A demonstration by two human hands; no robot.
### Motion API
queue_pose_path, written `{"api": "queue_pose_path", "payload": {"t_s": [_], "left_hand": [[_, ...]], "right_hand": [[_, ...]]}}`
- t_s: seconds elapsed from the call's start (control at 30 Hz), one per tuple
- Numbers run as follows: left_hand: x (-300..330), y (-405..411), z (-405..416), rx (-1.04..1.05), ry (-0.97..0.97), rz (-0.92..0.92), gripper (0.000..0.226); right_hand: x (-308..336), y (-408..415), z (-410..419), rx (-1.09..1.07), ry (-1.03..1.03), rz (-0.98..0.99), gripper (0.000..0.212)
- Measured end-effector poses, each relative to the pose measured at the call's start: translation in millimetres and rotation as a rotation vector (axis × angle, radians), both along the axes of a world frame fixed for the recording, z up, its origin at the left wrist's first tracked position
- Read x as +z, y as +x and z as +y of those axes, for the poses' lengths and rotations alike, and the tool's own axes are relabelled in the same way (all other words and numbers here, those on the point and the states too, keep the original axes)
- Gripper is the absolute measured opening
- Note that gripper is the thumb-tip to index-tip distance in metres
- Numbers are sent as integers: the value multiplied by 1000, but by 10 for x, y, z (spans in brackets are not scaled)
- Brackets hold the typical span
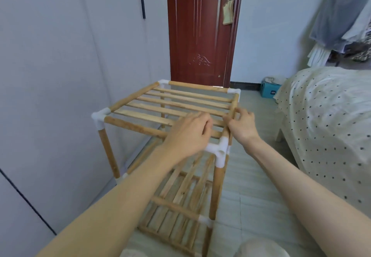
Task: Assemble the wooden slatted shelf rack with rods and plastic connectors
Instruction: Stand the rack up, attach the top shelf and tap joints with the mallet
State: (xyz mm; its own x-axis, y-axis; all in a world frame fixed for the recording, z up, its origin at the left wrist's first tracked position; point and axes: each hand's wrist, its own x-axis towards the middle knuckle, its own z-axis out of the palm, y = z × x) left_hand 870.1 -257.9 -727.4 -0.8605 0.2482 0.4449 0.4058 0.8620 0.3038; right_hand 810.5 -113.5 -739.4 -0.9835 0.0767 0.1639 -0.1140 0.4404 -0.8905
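My right hand (242, 125) grips the right side rod (232, 112) of the top tier, fingers curled round it just above the near right connector (218, 150). My left hand (187, 136) rests on the near slats of the top shelf (176, 104), fingers bent down over them; I think they are hooked round a slat, but the back of my hand hides the fingertips, so I cannot be sure of the hold.

The shelf rack (164, 146) stands on the tiled floor (251, 176) in front of me, between the white wardrobe (50, 76) on the left and the bed (321, 116) on the right, with the red door (200, 35) behind it. A lower shelf (180, 200) is already in place, four posts rise from it, and white connectors cap all four upper corners.

I judge this to be the seating of the top tier: the slats must sit in the side rod, and the rod home in its corner. The near right connector shows an open socket facing me, so a further post probably belongs there. Next I should press the side rod inward and down while steadying the slats, checking each slat end is caught before pushing hard, or the frame may rack.
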Motion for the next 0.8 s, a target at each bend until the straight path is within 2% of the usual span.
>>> {"api": "queue_pose_path", "payload": {"t_s": [0.03, 0.1, 0.2, 0.27, 0.47, 0.63, 0.73, 0.8], "left_hand": [[6, -63, 31, 58, -25, -37, 23], [10, -171, 75, 135, -153, -200, 39], [35, -283, 97, 118, -344, -419, 54], [38, -311, 98, 107, -381, -470, 56], [-74, -328, 151, 154, -315, -354, 52], [-141, -286, 157, 237, -131, -154, 43], [-148, -240, 180, 225, -159, -42, 42], [-156, -200, 184, 173, -196, 36, 46]], "right_hand": [[-1, -15, -6, 11, -96, -109, 32], [2, -13, -58, 50, -283, -236, 29], [-35, -8, -112, 43, -399, -212, 32], [-91, -4, -103, 43, -416, -189, 35], [-184, -48, -61, 59, -411, -120, 37], [-193, -105, -95, 40, -374, -143, 41], [-136, -113, -91, 65, -355, -200, 37], [-97, -123, -67, 52, -452, -268, 34]]}}
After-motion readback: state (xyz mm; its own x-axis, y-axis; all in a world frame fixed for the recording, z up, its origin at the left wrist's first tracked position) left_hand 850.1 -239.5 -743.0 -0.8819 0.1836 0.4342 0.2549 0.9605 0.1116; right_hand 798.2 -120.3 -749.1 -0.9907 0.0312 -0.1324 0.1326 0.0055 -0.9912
